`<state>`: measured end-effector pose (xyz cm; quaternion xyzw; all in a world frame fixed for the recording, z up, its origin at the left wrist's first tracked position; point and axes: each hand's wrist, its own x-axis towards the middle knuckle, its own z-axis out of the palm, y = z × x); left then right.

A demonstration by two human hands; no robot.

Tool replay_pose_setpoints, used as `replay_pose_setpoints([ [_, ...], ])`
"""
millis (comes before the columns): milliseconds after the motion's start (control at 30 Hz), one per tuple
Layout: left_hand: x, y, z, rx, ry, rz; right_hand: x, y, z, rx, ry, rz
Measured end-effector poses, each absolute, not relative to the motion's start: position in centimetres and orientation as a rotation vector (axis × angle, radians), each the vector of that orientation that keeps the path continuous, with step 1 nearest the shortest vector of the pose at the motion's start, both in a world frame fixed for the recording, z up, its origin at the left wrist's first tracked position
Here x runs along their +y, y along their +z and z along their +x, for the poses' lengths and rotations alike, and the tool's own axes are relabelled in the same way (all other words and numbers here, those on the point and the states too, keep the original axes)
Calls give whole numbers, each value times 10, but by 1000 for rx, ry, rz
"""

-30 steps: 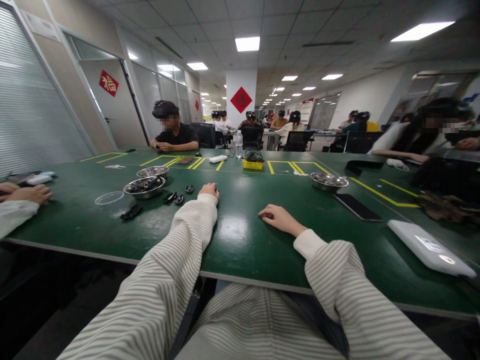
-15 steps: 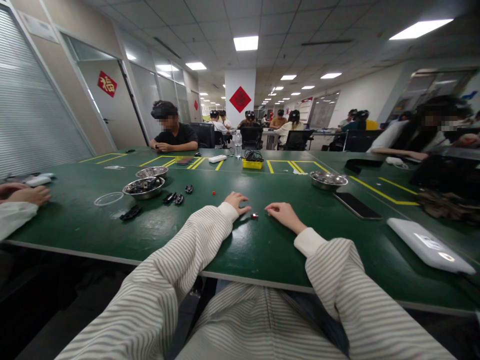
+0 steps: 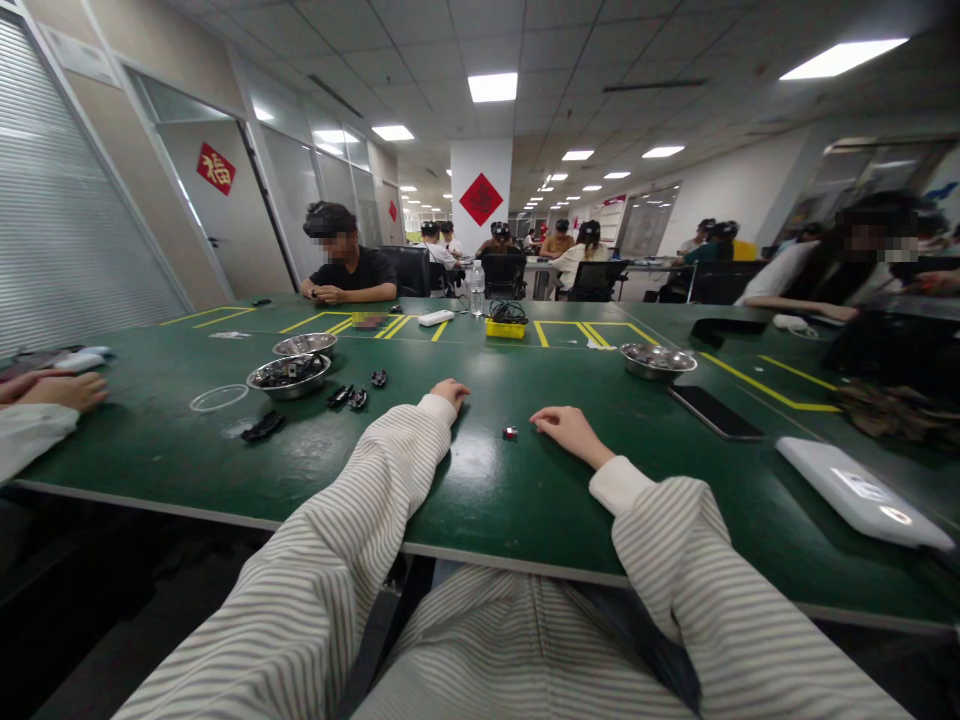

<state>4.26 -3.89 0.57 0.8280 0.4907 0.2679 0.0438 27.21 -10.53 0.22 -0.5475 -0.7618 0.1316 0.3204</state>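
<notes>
On the green table [image 3: 480,500], my left hand [image 3: 451,393] lies with its fingers drawn together and pointing right. Its back hides whatever may be under or in the fingers. My right hand [image 3: 564,428] rests to the right, fingers curled in and thumb close to the fingertip; no object shows there. Between the two hands sits a small dark part with red and white on it [image 3: 510,433], just left of my right fingertips and touching neither hand. Left of my left hand lie several black shell-like parts [image 3: 358,399].
A metal bowl of black parts [image 3: 262,382] and another metal bowl [image 3: 283,345] stand at left, near a clear ring-shaped lid [image 3: 218,398]. To the right are a third bowl [image 3: 645,370], a phone [image 3: 716,412] and a white power bank [image 3: 847,500]. A co-worker's hand [image 3: 79,390] rests far left.
My left hand has moved left, away from the small red-and-white part, and its fingers have drawn together. The small orange piece there is out of sight. My right hand has stayed put.
</notes>
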Motion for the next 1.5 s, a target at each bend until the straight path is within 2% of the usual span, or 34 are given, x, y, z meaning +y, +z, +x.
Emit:
replay_pose_setpoints([
  [67, -40, 2, 60, 1467, 820, 2519, -104, 1, 272, -1994, 347, -1440],
  [167, -54, -4, 94, 1175, 867, 2583, -101, -1, 274, -1964, 346, -1445],
  [333, -76, -9, 127, 957, 758, 2718, -97, -3, 277, -1808, 352, -1522],
  [600, -65, -8, 101, 979, 720, 2838, -98, 4, 283, -2000, 476, -1470],
  [867, -65, -10, 92, 1056, 475, 2813, -103, 1, 276, -2249, 346, -1317],
  [1100, -61, -15, 96, 937, 503, 2814, -104, -4, 274, -2270, 306, -1250],
  [1500, -61, -15, 96, 941, 495, 2835, -109, 2, 270, -2138, 456, -1224],
])
